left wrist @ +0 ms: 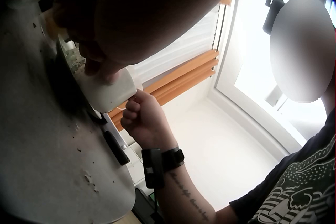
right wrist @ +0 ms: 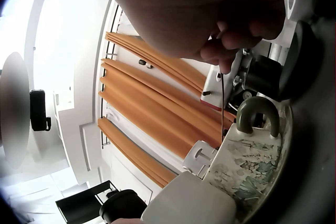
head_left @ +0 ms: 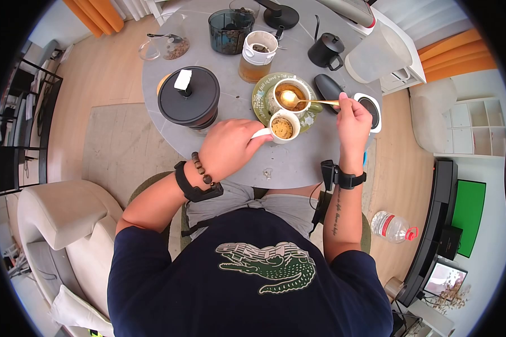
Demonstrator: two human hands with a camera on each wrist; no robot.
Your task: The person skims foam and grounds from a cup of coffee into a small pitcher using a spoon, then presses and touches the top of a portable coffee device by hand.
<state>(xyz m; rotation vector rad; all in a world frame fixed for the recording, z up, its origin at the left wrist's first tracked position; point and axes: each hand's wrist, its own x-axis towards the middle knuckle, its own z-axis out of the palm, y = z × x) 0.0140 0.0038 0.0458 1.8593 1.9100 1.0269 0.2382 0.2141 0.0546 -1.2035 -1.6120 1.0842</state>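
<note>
A floral cup with a green handle stands on a green saucer with lettering, brown liquid inside. Over its opening is the bowl of a gold spoon, facing up. My right hand pinches the far end of the spoon's handle, off to the right of the cup. Closer to me, a small white cup overlaps the saucer's near edge, with brown residue coating its inside. My left hand grips this cup by its handle from the left. In the left wrist view its fingers partly hide the cup.
A black lidded canister stands left of the cups. Behind them are a glass server with amber liquid and a dark tinted container. A black kettle, a black oval object and a white-framed device sit right.
</note>
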